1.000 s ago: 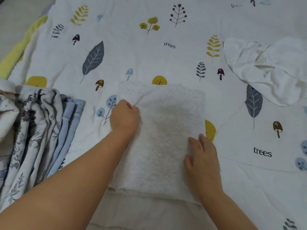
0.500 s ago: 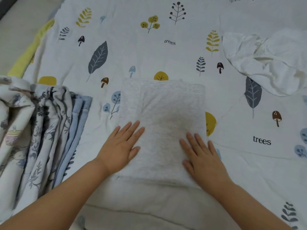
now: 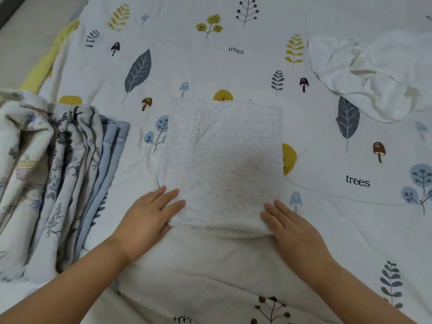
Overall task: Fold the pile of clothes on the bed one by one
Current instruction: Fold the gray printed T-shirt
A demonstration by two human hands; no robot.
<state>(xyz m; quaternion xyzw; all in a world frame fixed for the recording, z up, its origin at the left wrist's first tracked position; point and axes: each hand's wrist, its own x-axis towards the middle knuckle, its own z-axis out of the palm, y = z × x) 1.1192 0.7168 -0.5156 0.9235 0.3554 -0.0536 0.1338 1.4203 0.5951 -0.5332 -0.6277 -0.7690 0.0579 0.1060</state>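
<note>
The left hand point(image 3: 149, 218) lies flat with fingers straight at the near left corner of the folded grey garment point(image 3: 224, 160), fingertips on the cloth. The right hand point(image 3: 294, 232) lies flat at the near right corner, fingers straight and together; its thumb may be tucked under the edge, though the fold hides it. The garment rests as a neat rectangle mid-bed on the leaf-printed bedsheet point(image 3: 187, 54). A crumpled white garment point(image 3: 378, 78) sits toward the far right edge, and patterned folded fabrics point(image 3: 58, 171) lie along the left edge.
</note>
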